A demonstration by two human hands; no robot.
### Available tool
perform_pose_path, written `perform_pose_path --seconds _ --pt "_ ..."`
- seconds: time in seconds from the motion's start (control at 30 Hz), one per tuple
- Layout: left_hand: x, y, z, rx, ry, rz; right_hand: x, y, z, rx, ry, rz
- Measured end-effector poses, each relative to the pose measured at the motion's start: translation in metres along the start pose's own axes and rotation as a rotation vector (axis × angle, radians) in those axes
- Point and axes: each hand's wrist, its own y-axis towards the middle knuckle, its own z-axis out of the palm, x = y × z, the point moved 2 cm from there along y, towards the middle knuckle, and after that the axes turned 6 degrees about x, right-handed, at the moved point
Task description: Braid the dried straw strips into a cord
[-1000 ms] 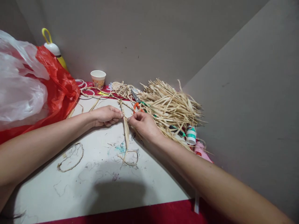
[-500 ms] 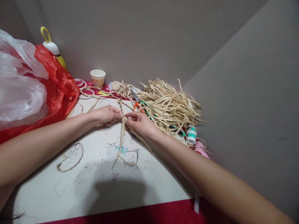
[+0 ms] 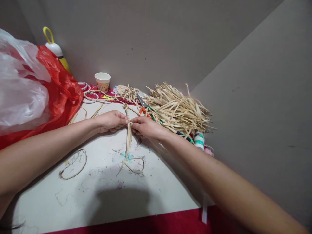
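Observation:
Both my hands meet over the middle of the white board, on a thin cord of twisted straw (image 3: 127,113). My left hand (image 3: 113,121) pinches the cord from the left, fingers closed. From the right, my right hand (image 3: 147,127) pinches the same spot, its thumb and forefinger almost touching the left fingertips. Below the fingers, a loose flat straw strand (image 3: 128,143) hangs down toward a thin curled strand on the board. The cord's upper end runs up to the board's back edge. My fingers partly hide the pinched spot.
Scissors (image 3: 141,100) lie beside a large bundle of dry straw (image 3: 177,107) at back right. A paper cup (image 3: 102,82) stands behind several white rings. Plastic bags (image 3: 60,84) and a yellow bottle (image 3: 55,49) occupy the left. A straw loop (image 3: 85,162) lies on the white board (image 3: 73,201).
My right hand has turned slightly and its fingers have closed in on the cord. The strand that trailed under my right wrist is now mostly hidden. My left hand stays put.

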Motion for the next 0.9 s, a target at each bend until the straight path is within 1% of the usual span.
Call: perform_pose_path --seconds 0.1,0.17,0.23,0.37,0.43,0.5,0.57,0.7,0.9 --pt "-0.0004 -0.0003 0.0000 0.002 -0.002 -0.002 0.0004 -0.0015 -0.0061 0.005 -0.171 -0.040" --pt "-0.0010 -0.0006 0.0005 -0.002 0.008 -0.005 0.0003 -0.0021 -0.0080 0.019 -0.226 -0.071" --pt "-0.0017 -0.0009 0.0012 -0.007 0.030 -0.001 -0.0011 -0.0017 -0.0079 0.057 -0.162 -0.051" --pt "-0.0024 -0.0012 0.0030 -0.022 0.078 -0.004 -0.0062 0.0012 -0.0055 0.166 0.133 0.102" --pt "-0.0022 -0.0010 0.0037 -0.028 0.090 -0.008 -0.0072 0.0032 -0.0052 0.198 0.219 0.132" --pt "-0.0020 -0.0005 0.0041 -0.029 0.097 -0.005 -0.0075 0.0048 -0.0054 0.195 0.233 0.141" --pt "-0.0018 0.0000 0.0042 -0.029 0.099 -0.003 -0.0073 0.0055 -0.0054 0.168 0.200 0.137" --pt "-0.0018 0.0004 0.0045 -0.022 0.101 0.006 -0.0065 0.0045 -0.0042 0.117 0.152 0.101" --pt "-0.0018 0.0009 0.0037 -0.030 0.117 0.003 -0.0085 0.0041 -0.0040 0.114 0.187 0.066"
